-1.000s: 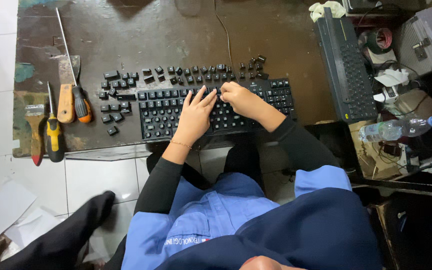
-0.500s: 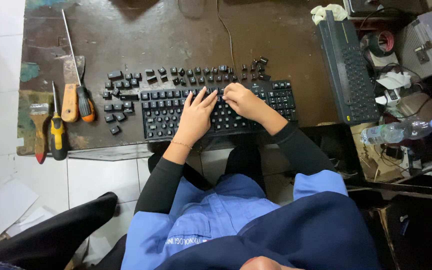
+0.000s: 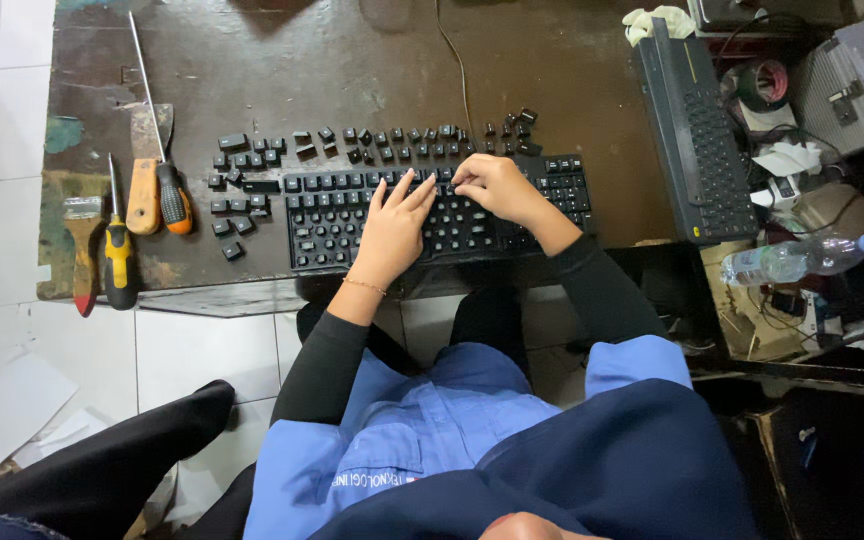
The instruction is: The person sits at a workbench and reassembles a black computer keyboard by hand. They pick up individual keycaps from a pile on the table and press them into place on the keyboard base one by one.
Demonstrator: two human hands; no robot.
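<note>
Left hand [image 3: 392, 225] is lying spread flat on the keyboard [image 3: 332, 215] along the desk's [image 3: 352, 60] near edge, right hand [image 3: 492, 185] is pinching a keycap.

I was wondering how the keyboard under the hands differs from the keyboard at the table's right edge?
The near keyboard lies crosswise before the person, under both the left hand and right hand; the right-edge keyboard lies lengthwise, untouched. Loose keycaps lie around the near keyboard; none show by the right-edge keyboard. The right-edge keyboard looks slimmer. Both are dark and rest on the brown table.
</note>
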